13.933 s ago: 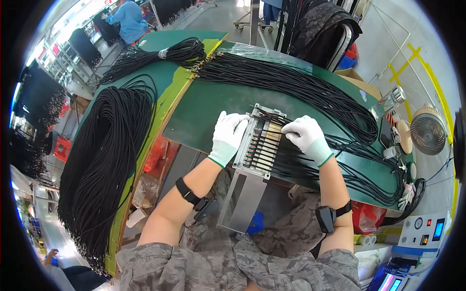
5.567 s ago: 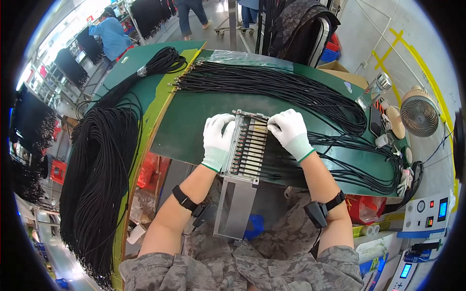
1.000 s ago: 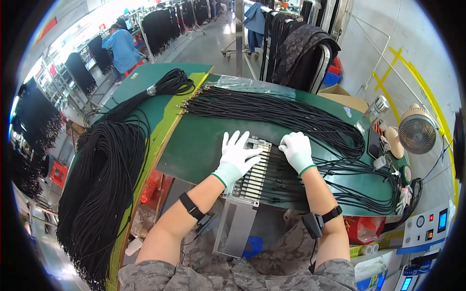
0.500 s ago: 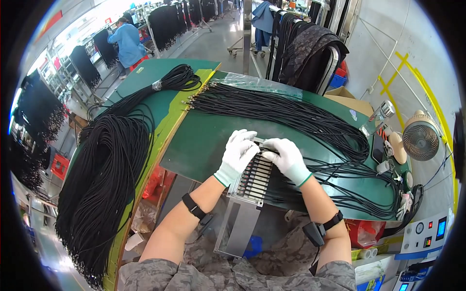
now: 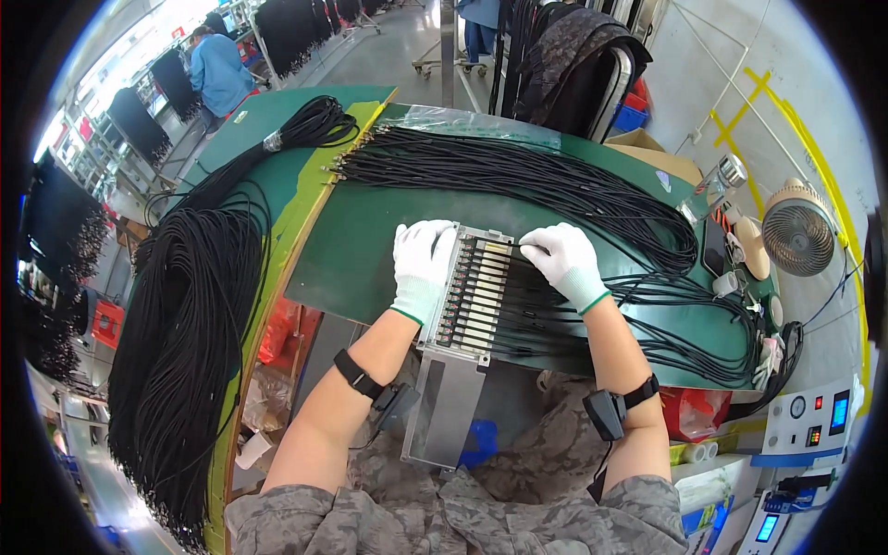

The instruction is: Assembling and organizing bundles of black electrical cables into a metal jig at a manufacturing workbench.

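Slotted grey metal cable fixture (image 5: 455, 352)
Black cables (image 5: 546, 326) lay parallel along pale strips (image 5: 483, 309); right hand (image 5: 564, 261) pinched the uppermost cable (image 5: 514, 244); finger closure of left hand (image 5: 423, 268) could not be determined.

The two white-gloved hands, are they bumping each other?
Apart. The head view shows the left hand and right hand on opposite sides of the slotted metal fixture, with a clear gap between them.

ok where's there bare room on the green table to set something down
Bare green tabletop between the yellow strip, the upper cable bundle and the left hand. Crowded: right of the slotted fixture, where cables spread, and around the cup.
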Demonstrator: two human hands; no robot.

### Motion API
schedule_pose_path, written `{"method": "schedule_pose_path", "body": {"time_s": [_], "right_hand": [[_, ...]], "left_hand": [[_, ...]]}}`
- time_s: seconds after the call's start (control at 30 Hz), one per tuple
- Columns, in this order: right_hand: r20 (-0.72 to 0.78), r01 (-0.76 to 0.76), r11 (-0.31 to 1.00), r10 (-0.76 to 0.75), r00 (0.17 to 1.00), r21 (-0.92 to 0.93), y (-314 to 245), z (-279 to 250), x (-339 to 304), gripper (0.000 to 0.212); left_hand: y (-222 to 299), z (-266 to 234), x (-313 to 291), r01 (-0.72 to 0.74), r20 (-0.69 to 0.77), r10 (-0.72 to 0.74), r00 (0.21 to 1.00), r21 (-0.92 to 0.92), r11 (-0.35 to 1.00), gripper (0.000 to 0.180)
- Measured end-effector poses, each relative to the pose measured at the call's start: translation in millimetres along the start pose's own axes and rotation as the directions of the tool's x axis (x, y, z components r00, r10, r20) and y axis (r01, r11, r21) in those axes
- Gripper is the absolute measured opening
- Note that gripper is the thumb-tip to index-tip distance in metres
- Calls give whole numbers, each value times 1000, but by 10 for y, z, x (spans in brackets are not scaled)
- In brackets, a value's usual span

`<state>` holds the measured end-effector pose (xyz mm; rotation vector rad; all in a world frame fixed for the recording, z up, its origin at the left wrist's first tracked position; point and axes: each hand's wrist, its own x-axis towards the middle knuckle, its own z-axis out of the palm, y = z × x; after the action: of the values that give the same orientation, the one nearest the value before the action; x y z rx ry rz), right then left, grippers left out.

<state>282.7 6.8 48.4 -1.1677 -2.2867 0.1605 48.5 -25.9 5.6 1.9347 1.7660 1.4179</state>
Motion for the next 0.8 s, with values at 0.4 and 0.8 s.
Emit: {"method": "schedule_pose_path", "body": {"time_s": [0.4, 0.8], "right_hand": [[29, 14, 999, -12, 1000, -53, -53, -32, -15, 9], [89, 184, 910, -162, 983, -371, -282, 115, 35, 26]], "left_hand": [[-92, 72, -45, 53, 28, -54, 998, 24, 998, 22], [-48, 43, -4, 25, 20, -26, 999, 32, 999, 19]]}}
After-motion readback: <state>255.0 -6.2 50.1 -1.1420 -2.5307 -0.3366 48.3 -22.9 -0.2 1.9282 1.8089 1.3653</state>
